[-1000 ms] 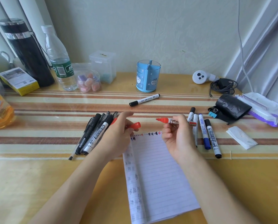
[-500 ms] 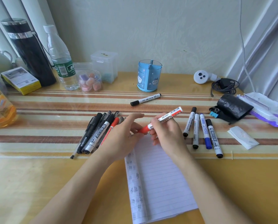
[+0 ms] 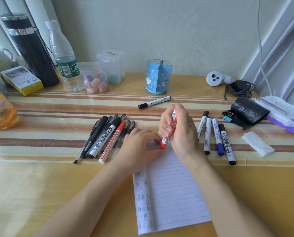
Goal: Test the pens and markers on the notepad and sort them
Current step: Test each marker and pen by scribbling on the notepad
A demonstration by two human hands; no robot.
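Note:
My right hand [image 3: 180, 132] grips a red marker [image 3: 170, 132] nearly upright over the top of the lined notepad [image 3: 170, 190]. Its red cap [image 3: 163, 145] points down, and the fingers of my left hand [image 3: 139, 146] pinch that cap. To the left lies a bundle of pens and markers [image 3: 105, 137], mostly black with one red. Several markers [image 3: 214, 135], black and blue capped, lie in a row to the right. One black-capped marker [image 3: 154, 102] lies alone in front of the blue pen holder [image 3: 158, 76].
A black flask [image 3: 30, 48], a water bottle [image 3: 64, 57], small clear containers [image 3: 96, 81] and a yellow box [image 3: 21, 80] stand at the back left. A black pouch [image 3: 245, 112] with binder clips, a wipes pack [image 3: 279, 112], a folded tissue [image 3: 258, 143] and a charger cable [image 3: 238, 88] lie at the right.
The cap was apart from the marker in my left hand; both hands came together, the marker swung from level to nearly upright, and the cap now sits on its lower end.

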